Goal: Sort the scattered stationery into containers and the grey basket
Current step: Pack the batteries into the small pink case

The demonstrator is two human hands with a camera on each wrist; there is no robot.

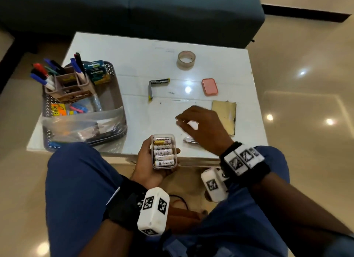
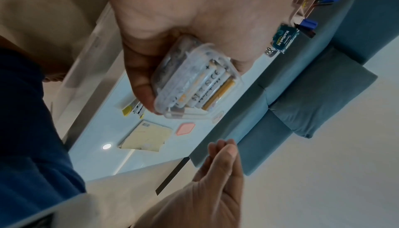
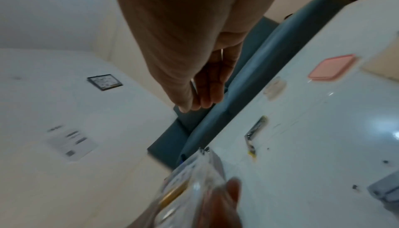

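My left hand (image 1: 161, 157) grips a clear plastic container (image 1: 164, 142) packed with white batteries, held just off the near edge of the white table (image 1: 138, 53). In the left wrist view the container (image 2: 194, 81) sits against the palm. My right hand (image 1: 180, 120) hovers above the table's middle with thumb and fingers (image 2: 222, 146) pinched together; a thin metal piece (image 3: 222, 54) shows between them, too small to name. The grey basket (image 1: 112, 73) stands at the table's left.
The basket holds a pen holder (image 1: 67, 80) with markers, green boxes (image 1: 96, 71), sticky notes and a plastic bag (image 1: 82, 122). On the table lie a tape roll (image 1: 186, 60), an opened stapler (image 1: 153, 86), a pink lid (image 1: 209, 86), a brown card (image 1: 224, 115) and a metal clip (image 1: 189, 140). A blue sofa stands behind.
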